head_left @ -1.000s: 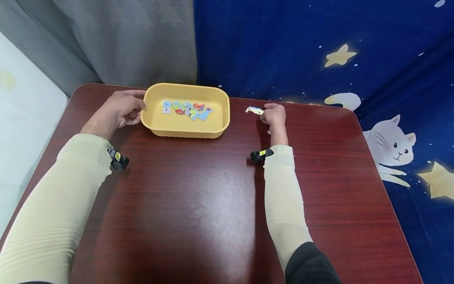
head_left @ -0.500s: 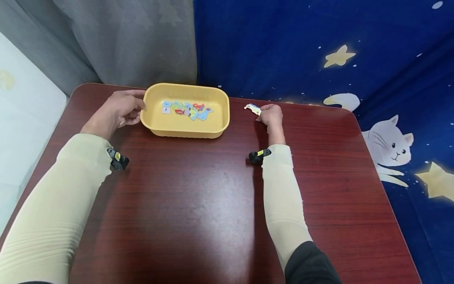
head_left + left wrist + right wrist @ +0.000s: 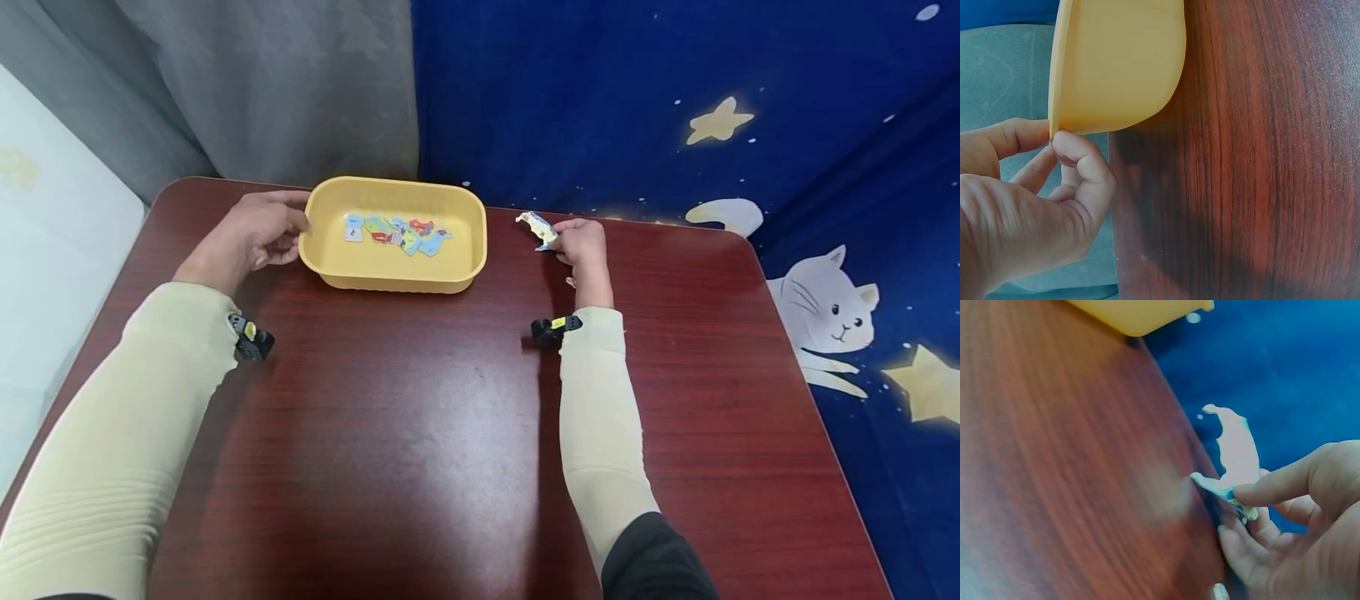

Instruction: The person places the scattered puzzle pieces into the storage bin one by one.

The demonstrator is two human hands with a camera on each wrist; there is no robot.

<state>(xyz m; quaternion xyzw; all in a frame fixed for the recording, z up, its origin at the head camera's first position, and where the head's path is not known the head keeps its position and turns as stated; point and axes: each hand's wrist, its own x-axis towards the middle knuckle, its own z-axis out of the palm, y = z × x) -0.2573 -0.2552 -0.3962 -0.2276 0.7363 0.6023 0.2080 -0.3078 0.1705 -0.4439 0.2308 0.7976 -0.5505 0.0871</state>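
At the left end of a yellow plastic basin [image 3: 393, 190], my left hand [image 3: 262, 229] pinches the rim between thumb and fingers, as the left wrist view shows up close. Inside the basin lie several flat, colourful, irregular puzzle pieces [image 3: 408, 240], like parts of a map. To the right of the basin, my right hand [image 3: 583, 243] holds another irregular puzzle piece [image 3: 1238, 447] by one end between thumb and fingers. That piece is tilted above the table's far edge and looks washed out in the right wrist view.
A small pale piece [image 3: 571, 282] shows by my right wrist, partly hidden. The dark red wooden table [image 3: 420, 433] ends just behind the basin, against a grey curtain [image 3: 285, 92] and a blue curtain [image 3: 570, 108] with stars and a cat.
The held puzzle piece has turned and its far end has tilted up. My right hand shifted slightly left, then back right. My left hand and the basin stay in place.
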